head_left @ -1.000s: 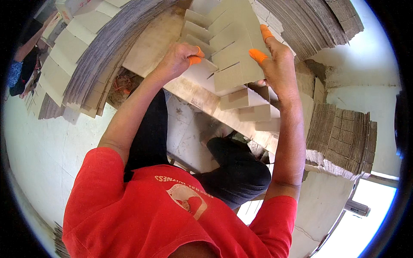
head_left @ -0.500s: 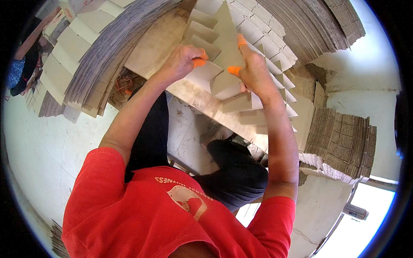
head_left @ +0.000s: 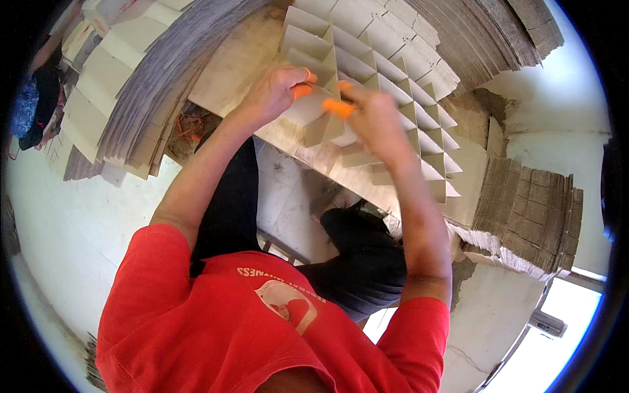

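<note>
A cardboard cell divider, a grid of interlocked pale strips, lies spread on a flat cardboard sheet in front of me. My left hand grips a strip at the grid's near left edge, an orange cot on the thumb. My right hand, also with orange fingertip cots, pinches the same strip just to the right. The two hands almost touch.
A fanned stack of grey cardboard strips lies at the left, and more stacks at the top right. A pile of brown corrugated pieces sits at the right. Another person's sleeve shows at the far left.
My right hand has swung in from the divider's right side toward my left hand. The divider, held folded upright before, now lies spread open into a grid.
</note>
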Available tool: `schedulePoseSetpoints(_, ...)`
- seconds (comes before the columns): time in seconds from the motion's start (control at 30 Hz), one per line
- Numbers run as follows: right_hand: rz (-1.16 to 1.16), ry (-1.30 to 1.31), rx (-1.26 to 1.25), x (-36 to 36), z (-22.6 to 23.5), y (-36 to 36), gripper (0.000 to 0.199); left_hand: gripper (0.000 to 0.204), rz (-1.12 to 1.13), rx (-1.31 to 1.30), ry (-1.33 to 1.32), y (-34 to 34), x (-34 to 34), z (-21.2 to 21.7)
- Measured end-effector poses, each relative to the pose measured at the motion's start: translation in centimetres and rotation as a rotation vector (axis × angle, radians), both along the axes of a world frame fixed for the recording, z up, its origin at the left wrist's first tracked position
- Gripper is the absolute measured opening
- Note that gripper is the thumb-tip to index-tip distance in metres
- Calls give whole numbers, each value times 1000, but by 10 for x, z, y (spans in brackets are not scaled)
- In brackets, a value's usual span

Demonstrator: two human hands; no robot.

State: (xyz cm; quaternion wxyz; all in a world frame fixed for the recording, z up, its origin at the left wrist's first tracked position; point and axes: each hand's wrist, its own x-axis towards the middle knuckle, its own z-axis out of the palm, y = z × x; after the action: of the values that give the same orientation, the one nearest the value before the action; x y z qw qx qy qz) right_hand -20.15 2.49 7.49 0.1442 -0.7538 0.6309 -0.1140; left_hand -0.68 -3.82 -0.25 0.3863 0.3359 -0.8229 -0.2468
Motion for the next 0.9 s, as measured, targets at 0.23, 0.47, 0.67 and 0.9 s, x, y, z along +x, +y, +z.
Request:
schedulePoseSetpoints(0.23, -654, 436, -297, -188, -27, -4, 58, 78, -50, -356, -147, -5, -16, 18)
schedulePoseSetpoints(0.47, -299, -151, 10, -129, -38, 58, 56, 72, -130, -293, -332, -50, -51, 23)
schedulePoseSetpoints(0.67, -268, 230, 7, -87, -48, 65, 34, 41, -414, -342, -414, -94, -52, 3)
schedulePoseSetpoints(0.9, -354, 311, -127, -83, -12, 88, 36, 13, -365, -484, -584, -31, -39, 74)
